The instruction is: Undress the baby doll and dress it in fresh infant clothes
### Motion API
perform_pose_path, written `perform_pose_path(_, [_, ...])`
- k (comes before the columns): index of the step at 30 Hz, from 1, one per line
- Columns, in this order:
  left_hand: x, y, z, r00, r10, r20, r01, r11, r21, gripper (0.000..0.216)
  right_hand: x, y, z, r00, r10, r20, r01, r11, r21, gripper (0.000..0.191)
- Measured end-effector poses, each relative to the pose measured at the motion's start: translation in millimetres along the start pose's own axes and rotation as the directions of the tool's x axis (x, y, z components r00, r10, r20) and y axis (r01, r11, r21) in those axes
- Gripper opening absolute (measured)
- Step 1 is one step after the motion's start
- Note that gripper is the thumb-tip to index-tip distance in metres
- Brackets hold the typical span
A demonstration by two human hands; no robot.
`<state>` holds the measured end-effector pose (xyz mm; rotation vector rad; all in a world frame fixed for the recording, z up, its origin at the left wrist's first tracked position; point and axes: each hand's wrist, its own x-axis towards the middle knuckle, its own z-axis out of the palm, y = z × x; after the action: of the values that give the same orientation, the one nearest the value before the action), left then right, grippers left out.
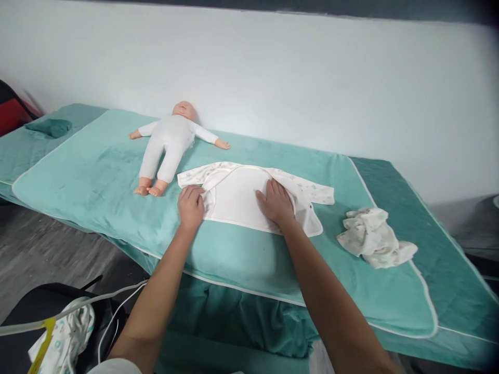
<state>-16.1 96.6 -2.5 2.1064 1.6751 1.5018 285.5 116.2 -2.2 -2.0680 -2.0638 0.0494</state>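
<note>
An opened white baby garment (241, 202) lies spread on a pale-edged green mat (97, 171), roughly mid-length of a bed (409, 208) covered in darker green, its patterned sleeves stretched out to either side; the left hand (191, 206) rests at the garment's left side, fingers close together and bent over the edge, though whether they pinch the cloth I cannot tell; the right hand (277, 202) is laid palm down on the garment's plain inner face, near the folded-back right flap, thumb spread away from the fingers; beyond the left hand, a doll (166, 143) in a white bodysuit lies on its back with arms flung wide, head towards the white wall (312, 78), its feet near the end of the garment's left sleeve, so that side is the more crowded; past the right sleeve, and apart from it, a crumpled pale cloth (374, 239) sits on the mat near its right-hand border; at the far left the bed cover has a hollow (49, 128), with something red (13, 117) at the picture's edge; below, on the grey floor (70, 259), a black chair (35, 296) stands close to the left forearm, holding a bunched printed cloth (78, 332); a pale cable (113, 295) crosses above that cloth towards the forearm, and a yellow strip (44, 343) hangs from it.
</note>
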Motion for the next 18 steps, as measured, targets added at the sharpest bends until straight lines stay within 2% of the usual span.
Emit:
perform_pose_path(4, [-3.2,0.7,3.1,0.998,0.036,-0.045,-0.039,0.998,-0.055,0.029,-27.8,-9.3,0.7,0.999,0.026,0.025,-0.026,1.000,-0.018,0.079])
perform_pose_path(6, [-3.6,3.7,-1.0,0.997,0.046,-0.067,-0.054,0.992,-0.117,0.030,-45.8,-12.6,1.1,0.999,-0.005,0.046,0.006,1.000,-0.023,0.079])
perform_pose_path(8, [-1.1,5.8,-14.2,0.996,0.067,-0.063,-0.079,0.978,-0.196,0.031,-58.9,-14.7,0.5,0.995,-0.070,0.074,0.070,0.998,0.009,0.078])
perform_pose_path(11, [11.6,-0.9,-53.3,0.997,0.056,-0.055,-0.066,0.979,-0.192,0.032,-54.9,-25.1,-4.9,0.982,-0.150,0.115,0.131,0.978,0.161,0.080])
perform_pose_path(13, [26.6,-16.9,-85.7,0.995,-0.015,-0.098,0.008,0.997,-0.078,0.029,-30.9,-44.8,-11.1,0.985,-0.144,0.099,0.110,0.951,0.289,0.081])
perform_pose_path(15, [45.8,-42.5,-112.9,0.989,-0.077,-0.123,0.079,0.997,0.012,0.031,10.3,-76.8,-16.2,0.993,-0.099,0.059,0.067,0.913,0.401,0.079])
perform_pose_path(18, [78.8,-89.4,-128.6,0.977,-0.212,-0.014,0.212,0.977,0.029,0.049,97.0,-137.8,-15.6,0.995,-0.101,-0.018,0.096,0.856,0.508,0.073])
